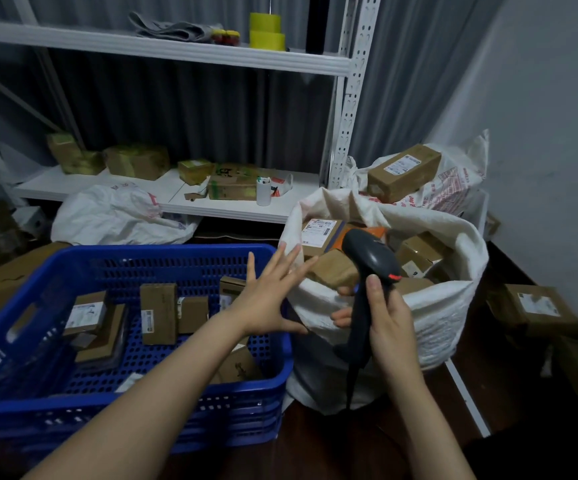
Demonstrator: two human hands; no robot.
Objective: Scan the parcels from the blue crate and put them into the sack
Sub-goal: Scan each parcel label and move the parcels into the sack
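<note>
The blue crate (176,258) sits at lower left with several brown cardboard parcels (158,313) lying in it. To its right stands the white sack (436,313), open and filled with several parcels (318,233). My left hand (270,292) hovers above the crate's right rim beside the sack's edge, fingers spread and straight, holding nothing. My right hand (384,317) grips the handle of a black barcode scanner (370,261), whose head points over the sack's mouth. The scanner's cable hangs down in front of the sack.
A white metal shelf (183,202) behind the crate carries taped boxes and a white cup. Another sack (453,181) with a box on top stands behind the first. A flat white sack (114,216) lies at left. Boxes (536,306) rest on the dark floor at right.
</note>
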